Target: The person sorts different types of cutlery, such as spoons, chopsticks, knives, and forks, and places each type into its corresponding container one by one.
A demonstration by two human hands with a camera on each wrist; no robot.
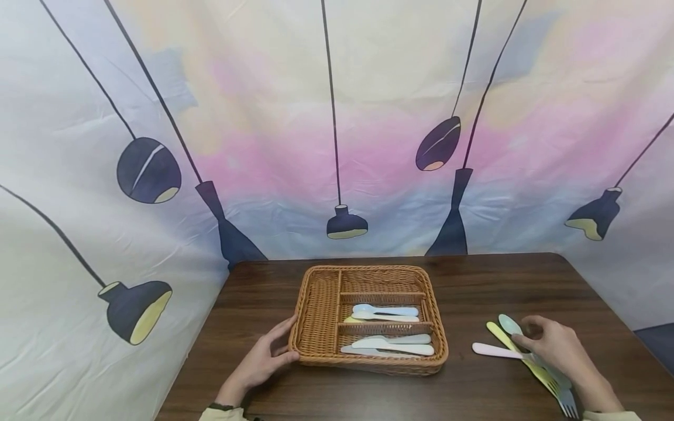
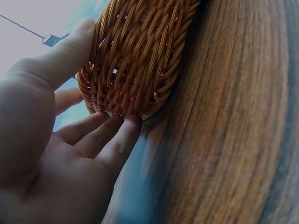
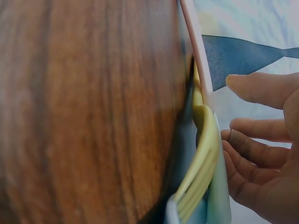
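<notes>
A wicker basket (image 1: 313,304) with dividers stands on the table. My left hand (image 1: 270,354) holds its near left corner; the thumb (image 2: 70,53) lies at the rim and the fingertips (image 2: 133,119) touch the woven wall. My right hand (image 1: 559,345) is over a loose pile of cutlery, thumb apart from the loosely bent fingers, nothing gripped. In that pile are a mint-green spoon (image 1: 508,323), a yellow fork (image 3: 201,163), a piece with a pink handle (image 1: 496,351) and a pale blue fork (image 1: 567,403). The hand partly hides the crossing pieces.
Several knives (image 1: 392,347) lie in the basket's near right compartment. The compartment behind it holds a pale blue spoon (image 1: 384,310) and cream and yellow pieces. The dark wooden table (image 1: 466,292) backs onto a hanging cloth (image 1: 389,152) printed with lamps.
</notes>
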